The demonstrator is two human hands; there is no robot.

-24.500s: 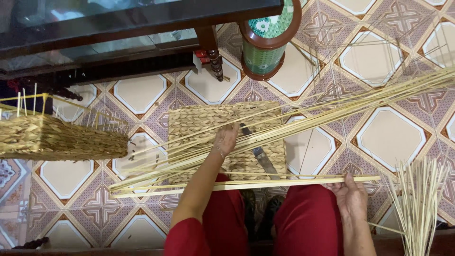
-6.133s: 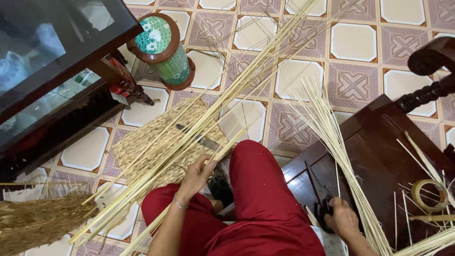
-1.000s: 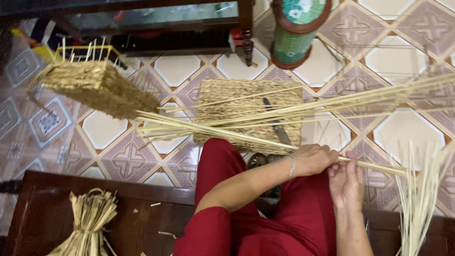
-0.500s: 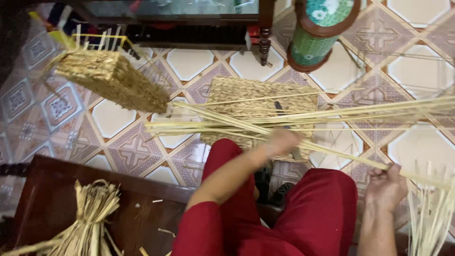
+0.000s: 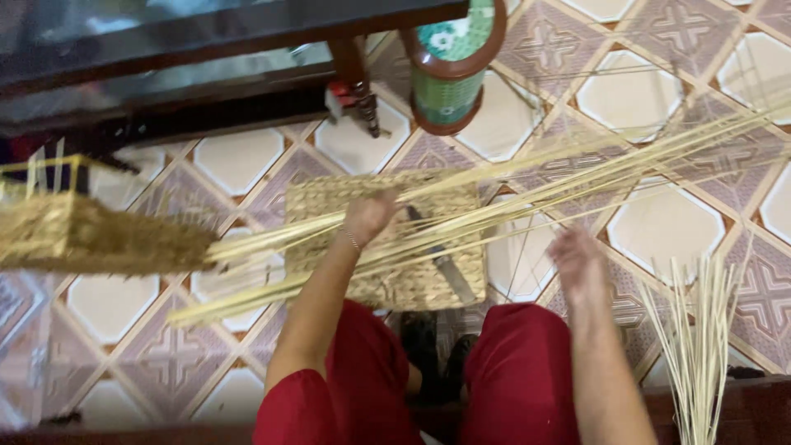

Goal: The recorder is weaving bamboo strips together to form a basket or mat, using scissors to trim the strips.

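Pressing down on the long pale reed strips [image 5: 527, 198], the left hand [image 5: 368, 216] lies on top of the bundle where it crosses the woven mat [image 5: 387, 280]; its fingers curl over the strips, though blur hides whether they truly pinch any. From that hand the strips run 2 ways: leftward and down across the tiled floor [image 5: 659, 222] toward the woven basket [image 5: 91, 239], and rightward and up, fanning out to the upper right edge of the view. The right hand [image 5: 579, 259] hovers just below the bundle on its right stretch, blurred, fingers loosely spread and apparently holding nothing; I cannot tell whether it touches a strip. A dark-handled knife [image 5: 441, 255] rests on the mat between the 2 hands, partly under the strips. Below the mat, the person's knees in red trousers [image 5: 511, 371] frame the lower middle of the view. Near the right hand, at the lower right, a separate sheaf of thin upright reeds [image 5: 700, 338] stands apart from the main bundle. Beyond the mat, a green ceramic stool [image 5: 453, 58] with a brown rim stands beside a dark glass-topped table [image 5: 206, 33].
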